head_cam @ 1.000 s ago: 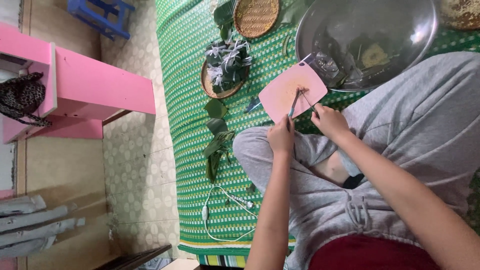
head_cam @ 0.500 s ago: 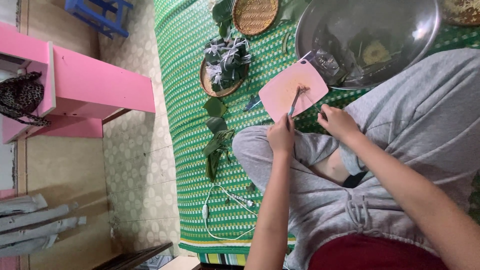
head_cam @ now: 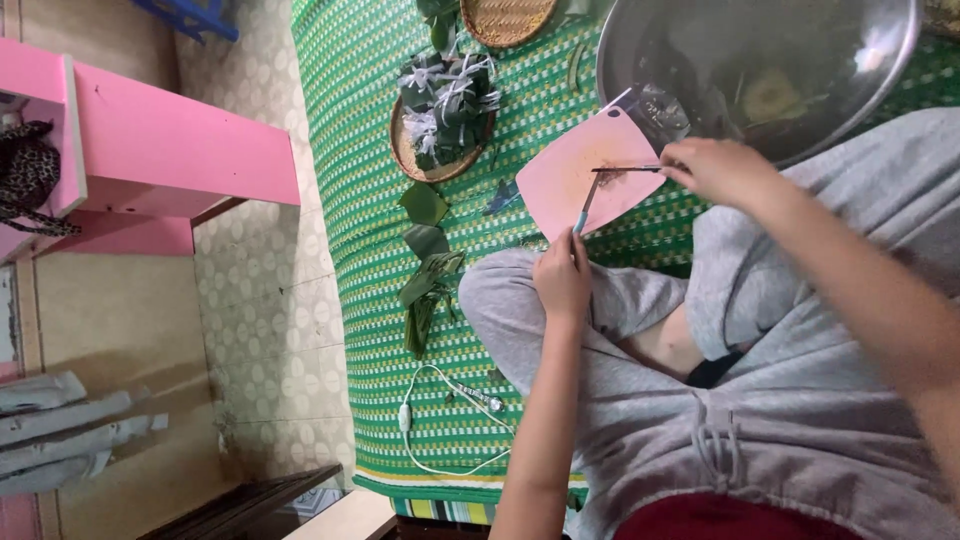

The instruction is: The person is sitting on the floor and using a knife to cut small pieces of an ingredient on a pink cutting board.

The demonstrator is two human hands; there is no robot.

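Mat (head_cam: 370, 200): runs top to bottom through frame centre; tiled floor to its left.
Cutting board (head_cam: 585, 170): on mat, upper centre, just below-left of metal basin (head_cam: 760, 70).
Left hand (head_cam: 562, 280): below board, holding knife (head_cam: 585, 205) whose tip lies on board.
Right hand (head_cam: 715, 170): at board's right edge, touching a thin stalk (head_cam: 625, 169) on board.
Tray of wrapped parcels (head_cam: 440, 115): left of board.
Loose leaves (head_cam: 425, 260): below tray.
Cable (head_cam: 440, 420): on mat, lower centre.
Bench (head_cam: 150, 150): upper left, off mat.

1 pink cutting board (head_cam: 575, 170), 1 metal basin (head_cam: 880, 75), 2 woven trays (head_cam: 410, 160), 2 hands (head_cam: 563, 280)
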